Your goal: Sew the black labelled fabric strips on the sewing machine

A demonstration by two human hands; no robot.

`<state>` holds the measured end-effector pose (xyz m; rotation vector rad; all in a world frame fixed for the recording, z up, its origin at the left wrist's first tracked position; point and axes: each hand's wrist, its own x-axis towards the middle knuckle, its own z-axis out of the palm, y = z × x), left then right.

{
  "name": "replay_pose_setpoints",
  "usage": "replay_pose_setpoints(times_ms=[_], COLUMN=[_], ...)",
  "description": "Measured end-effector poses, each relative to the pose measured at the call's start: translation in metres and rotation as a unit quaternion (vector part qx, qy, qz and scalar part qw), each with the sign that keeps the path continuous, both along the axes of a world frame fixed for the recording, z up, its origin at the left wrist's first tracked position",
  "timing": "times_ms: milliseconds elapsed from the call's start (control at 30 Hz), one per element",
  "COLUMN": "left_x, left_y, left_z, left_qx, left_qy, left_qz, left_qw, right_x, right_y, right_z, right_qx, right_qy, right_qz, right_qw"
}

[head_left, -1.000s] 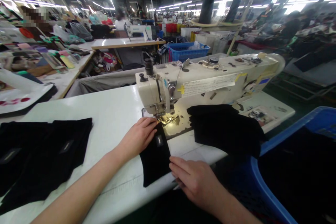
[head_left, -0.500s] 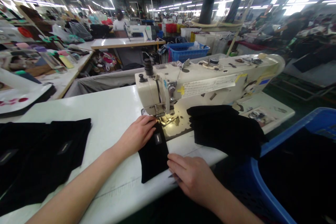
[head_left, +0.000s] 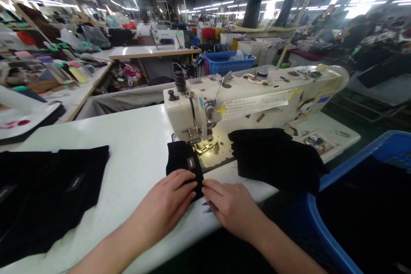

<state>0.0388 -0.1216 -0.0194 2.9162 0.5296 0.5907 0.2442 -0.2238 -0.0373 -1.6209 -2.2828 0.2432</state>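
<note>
A small black fabric piece [head_left: 183, 160] with a woven label lies on the white table [head_left: 135, 145], its far end under the presser foot of the cream sewing machine [head_left: 250, 94]. My left hand [head_left: 167, 205] lies flat on its near end, fingers stretched out. My right hand [head_left: 227, 207] rests beside it at the piece's right near corner, fingers extended and touching the cloth; something thin and metallic peeks from under its fingers, too small to name.
A pile of black cloth [head_left: 272, 158] sits right of the needle. More black pieces with labels [head_left: 54, 188] lie at the table's left. A blue bin [head_left: 359, 197] with dark fabric stands at the right. Other workstations and a blue basket [head_left: 229, 62] are behind.
The black piece has moved away from me under the presser foot. My left hand slid back from the needle to the near end; my right hand moved up beside it.
</note>
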Motion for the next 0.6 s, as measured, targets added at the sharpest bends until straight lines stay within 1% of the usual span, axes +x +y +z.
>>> replay_pose_setpoints(times_ms=[67, 167, 300, 500, 600], left_x=[-0.006, -0.011, -0.011, -0.01, -0.01], left_y=[-0.015, -0.02, -0.011, 0.001, 0.004], left_z=[-0.001, -0.004, -0.01, -0.021, -0.023], left_qx=[0.008, 0.046, 0.069, 0.073, 0.076], left_qy=[0.011, 0.028, 0.021, 0.016, 0.015], left_qz=[-0.014, -0.032, -0.041, -0.04, -0.036], left_qw=[1.0, 0.998, 0.997, 0.996, 0.996], right_x=[0.0, 0.001, 0.001, 0.001, 0.0], right_y=[0.003, 0.007, 0.011, 0.017, 0.021], right_z=[0.0, 0.002, 0.003, 0.004, 0.007], right_qx=[-0.004, -0.013, -0.016, -0.02, -0.023], right_qy=[-0.001, -0.003, -0.003, 0.0, -0.017], right_qz=[0.0, -0.001, -0.011, -0.017, -0.025], right_qw=[1.0, 1.0, 1.0, 1.0, 0.999])
